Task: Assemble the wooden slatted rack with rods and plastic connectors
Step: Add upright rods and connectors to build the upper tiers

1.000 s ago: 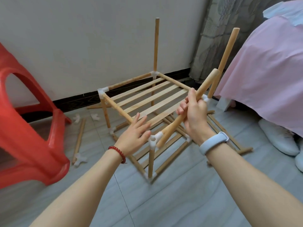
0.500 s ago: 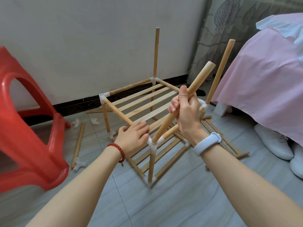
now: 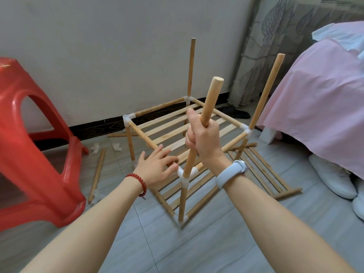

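The part-built wooden slatted rack point(image 3: 177, 133) stands on the floor tiles, with slats on two levels and white plastic connectors at its corners. My right hand point(image 3: 202, 138) grips a wooden rod point(image 3: 208, 103), nearly upright, whose lower end sits in the near white corner connector point(image 3: 186, 175). My left hand point(image 3: 157, 168) rests with straight fingers on the rack's left rail beside that connector. Two more upright rods stand at the far corner point(image 3: 190, 66) and the right corner point(image 3: 266, 91).
A red plastic stool point(image 3: 35, 146) stands at the left. A loose rod point(image 3: 96, 174) and spare white connectors point(image 3: 116, 146) lie on the floor near it. A loose slatted panel point(image 3: 262, 170) lies at the right, beside a pink-covered bed point(image 3: 323, 107) and white slippers point(image 3: 331, 178).
My right hand has swung the rod from a steep slant to nearly upright in the near corner connector. My left hand stayed on the left rail.
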Available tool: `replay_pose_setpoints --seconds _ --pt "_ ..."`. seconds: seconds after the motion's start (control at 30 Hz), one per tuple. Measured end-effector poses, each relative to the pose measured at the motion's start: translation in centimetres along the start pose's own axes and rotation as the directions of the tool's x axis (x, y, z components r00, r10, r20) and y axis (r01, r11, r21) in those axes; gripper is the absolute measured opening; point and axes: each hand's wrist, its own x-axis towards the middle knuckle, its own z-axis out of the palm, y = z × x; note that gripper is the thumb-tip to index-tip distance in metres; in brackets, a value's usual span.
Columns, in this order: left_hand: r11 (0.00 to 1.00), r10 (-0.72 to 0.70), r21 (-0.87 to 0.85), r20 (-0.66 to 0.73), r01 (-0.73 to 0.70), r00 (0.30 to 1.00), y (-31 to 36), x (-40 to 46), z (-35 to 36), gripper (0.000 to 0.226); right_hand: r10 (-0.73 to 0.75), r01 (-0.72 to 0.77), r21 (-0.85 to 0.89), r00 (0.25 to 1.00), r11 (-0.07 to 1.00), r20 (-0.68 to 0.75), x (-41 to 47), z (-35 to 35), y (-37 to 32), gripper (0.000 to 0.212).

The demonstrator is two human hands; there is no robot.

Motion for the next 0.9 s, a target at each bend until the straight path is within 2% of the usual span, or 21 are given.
replay_pose_setpoints --seconds 0.13,0.23,0.3,0.43,0.57,0.63,0.7,0.73,0.8,0.87,0.9 --pt "0.999 0.052 0.0 -0.059 -0.052 0.997 -0.8 0.2 0.5 0.041 -0.007 0.001 0.051 0.992 0.999 0.126 0.3 0.2 0.7 0.049" --pt "0.991 0.128 0.047 -0.091 -0.124 0.988 -1.2 0.3 0.9 0.059 -0.011 0.008 0.018 0.985 1.0 0.174 0.0 0.4 1.4 0.045" --pt "0.989 0.149 0.029 -0.119 -0.147 0.982 -1.5 0.3 1.2 0.071 -0.059 0.055 0.03 0.988 0.998 0.142 -0.3 0.4 1.6 0.041" --pt "0.986 0.16 -0.017 -0.152 -0.165 0.975 -1.7 0.6 1.3 0.071 -0.131 0.132 -0.004 0.988 0.991 0.081 -1.1 0.0 1.5 0.037" --pt "0.99 0.12 -0.068 -0.096 -0.127 0.988 -1.1 0.4 0.9 0.039 -0.13 0.132 -0.063 0.991 0.989 0.033 -1.7 -0.2 0.9 0.038" --pt "0.99 0.108 -0.08 -0.068 -0.114 0.992 -0.8 0.2 0.5 0.035 -0.139 0.134 -0.136 0.99 0.982 -0.031 -2.3 -0.1 0.8 0.037" --pt "0.993 0.079 -0.087 -0.026 -0.081 0.997 -0.6 0.0 0.2 0.04 -0.088 0.05 -0.275 0.988 0.96 -0.125 -3.4 0.2 1.6 0.036" --pt "0.994 0.062 -0.088 -0.002 -0.062 0.998 -0.6 0.0 0.2 0.044 -0.038 -0.028 -0.372 0.985 0.928 -0.168 -4.1 0.2 2.4 0.033" --pt "0.995 0.041 -0.088 0.016 -0.039 0.999 -1.0 -0.4 -0.2 0.049 0.084 -0.173 -0.578 0.98 0.797 -0.178 -5.6 0.4 3.9 0.02" --pt "0.993 0.034 -0.117 -0.007 -0.035 0.999 -1.9 -1.2 -0.6 0.051 0.186 -0.241 -0.765 0.969 0.597 -0.161 -6.5 0.4 4.9 0.008" --pt "0.991 0.021 -0.132 -0.022 -0.024 1.0 -2.5 -1.8 -0.7 0.051 0.202 -0.235 -0.874 0.966 0.426 -0.162 -6.7 0.3 4.8 0.005"
